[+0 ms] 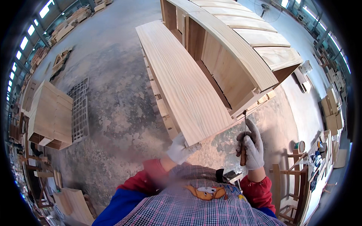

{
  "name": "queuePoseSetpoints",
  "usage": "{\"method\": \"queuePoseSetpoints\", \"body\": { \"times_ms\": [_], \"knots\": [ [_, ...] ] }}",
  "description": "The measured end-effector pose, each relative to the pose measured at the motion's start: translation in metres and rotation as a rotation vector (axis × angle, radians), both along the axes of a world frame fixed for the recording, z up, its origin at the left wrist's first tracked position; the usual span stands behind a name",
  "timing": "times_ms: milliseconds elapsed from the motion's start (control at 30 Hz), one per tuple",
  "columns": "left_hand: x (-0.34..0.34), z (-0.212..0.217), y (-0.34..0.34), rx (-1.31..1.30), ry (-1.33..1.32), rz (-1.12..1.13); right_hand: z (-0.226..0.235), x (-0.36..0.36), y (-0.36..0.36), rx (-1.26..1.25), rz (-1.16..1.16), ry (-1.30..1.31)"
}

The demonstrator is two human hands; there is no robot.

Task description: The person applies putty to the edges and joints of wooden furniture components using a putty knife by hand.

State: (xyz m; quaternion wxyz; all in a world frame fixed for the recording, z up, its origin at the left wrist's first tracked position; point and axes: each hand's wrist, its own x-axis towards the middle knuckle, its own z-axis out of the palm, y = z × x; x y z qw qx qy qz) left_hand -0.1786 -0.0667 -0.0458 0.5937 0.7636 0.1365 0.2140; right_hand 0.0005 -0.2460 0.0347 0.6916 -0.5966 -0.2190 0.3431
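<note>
My left hand (180, 150), in a white glove, grips the near end of a long pale wooden board (184, 79). The board lies along the open front of a large unfinished wooden cabinet (241, 47), whose hollow compartments show behind it. In my gloved right hand (253, 148) is a tool with a wooden handle (243, 157) and a thin dark shaft; its exact kind is unclear. The handle sits in my curled fingers, while the index finger stretches up along the shaft. The tip points at the cabinet's near lower corner; whether it touches is unclear.
Pallet slats (162, 107) show beneath the board. On the left stand another wooden cabinet (51, 113) and a grey plastic pallet (80, 109). At right, a workbench (315, 188) carries a tub (299, 146) and other items. A standing fan (265, 7) is beyond the cabinet.
</note>
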Motion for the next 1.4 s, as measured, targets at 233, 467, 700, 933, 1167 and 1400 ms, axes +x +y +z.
{"method": "queuePoseSetpoints", "body": {
  "times_ms": [233, 467, 700, 933, 1167, 1400],
  "knots": [
    [0.013, 0.078, 0.092, -0.199, -0.400, -0.048, -0.011, 0.007, -0.026, 0.054, -0.079, 0.036],
    [0.077, 0.131, 0.203, -0.799, -0.267, 0.538, -0.013, 0.007, -0.040, 0.073, -0.053, 0.065],
    [-0.014, 0.214, 0.163, -0.509, -0.043, 0.082, -0.021, 0.033, -0.056, 0.091, 0.016, 0.071],
    [-0.124, 0.240, 0.170, 0.265, 0.232, 0.805, -0.015, 0.036, -0.030, 0.108, 0.197, 0.075],
    [-0.162, 0.242, 0.161, 0.872, 0.391, 0.475, -0.017, 0.027, 0.006, 0.135, 0.364, 0.079],
    [-0.112, 0.240, 0.200, 0.901, 0.525, 0.302, -0.022, 0.013, 0.022, 0.121, 0.354, 0.144]
  ]
}}
